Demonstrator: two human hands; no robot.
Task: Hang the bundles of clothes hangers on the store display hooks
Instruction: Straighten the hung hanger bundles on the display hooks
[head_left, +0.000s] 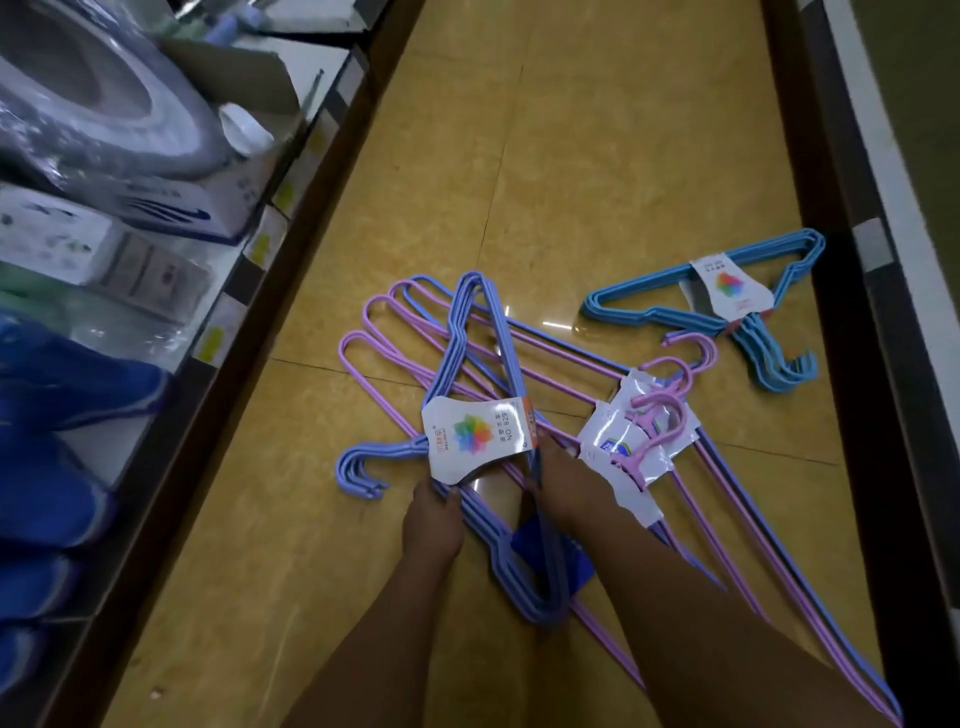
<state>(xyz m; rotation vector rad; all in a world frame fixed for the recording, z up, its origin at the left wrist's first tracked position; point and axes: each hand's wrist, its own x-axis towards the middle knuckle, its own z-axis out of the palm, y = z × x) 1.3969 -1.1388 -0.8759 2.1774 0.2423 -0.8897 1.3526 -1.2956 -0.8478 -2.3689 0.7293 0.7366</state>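
A purple-blue hanger bundle (498, 364) with a white flower label (475, 434) lies on the yellow floor, its hooks pointing left. My left hand (434, 519) grips its lower bar just under the label. My right hand (563, 483) grips the bar on the label's right side. Under and beside this bundle lies a heap of pink and blue hangers (670, 431) with white labels. A light blue hanger bundle (727, 296) lies apart at the upper right.
A shelf unit (171, 249) runs along the left with boxes, a wrapped grey ring-shaped item (93, 104) and blue packaged goods (57, 452). A dark shelf base (883, 260) borders the aisle on the right. Bare floor tiles (571, 130) stretch ahead.
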